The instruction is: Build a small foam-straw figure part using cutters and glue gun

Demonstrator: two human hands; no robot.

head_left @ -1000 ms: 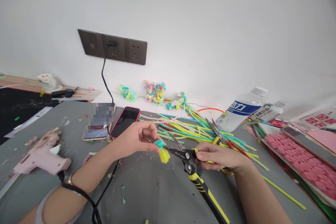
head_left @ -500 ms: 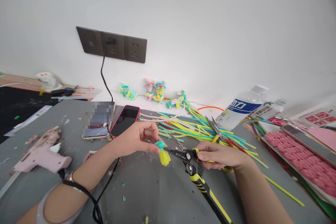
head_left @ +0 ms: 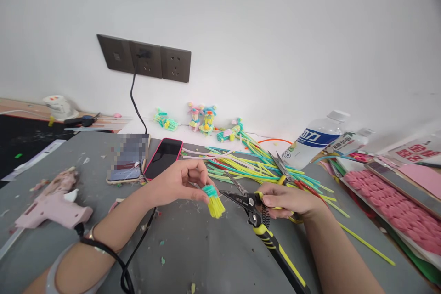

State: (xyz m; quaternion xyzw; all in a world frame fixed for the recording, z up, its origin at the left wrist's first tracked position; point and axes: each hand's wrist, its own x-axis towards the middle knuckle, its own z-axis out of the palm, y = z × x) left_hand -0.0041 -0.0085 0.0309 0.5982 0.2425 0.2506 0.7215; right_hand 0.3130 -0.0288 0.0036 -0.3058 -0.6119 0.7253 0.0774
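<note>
Between the thumb and fingers of my left hand (head_left: 188, 181) is a small pipe-cleaner bundle (head_left: 216, 206), with a teal band on top and yellow strands fanning downward. Black-and-yellow spring-loaded cutting pliers (head_left: 254, 204) are held in my right hand (head_left: 284, 201), fingers wrapped round one yellow handle. The other handle slants down toward the bottom edge. Their jaws are spread and point left, the tips just to the right of the teal band, with a slight gap showing. Behind the pliers, a pile of green, yellow, teal and pink pipe cleaners (head_left: 241, 163) lies on the grey table (head_left: 193, 257).
Left lies a pink glue gun (head_left: 57, 211) with a black cord. Two phones, one pink-edged (head_left: 163, 158), rest behind my left hand. Small pipe-cleaner figures (head_left: 207, 120) stand by the wall. Scissors (head_left: 284, 167), a tilted bottle (head_left: 313, 140) and a pink braided piece (head_left: 396, 200) are right.
The pliers have drawn slightly right, their tip coming away from the teal band. The bundle has shifted slightly and shows more of its yellow strands. My left hand keeps its pinch.
</note>
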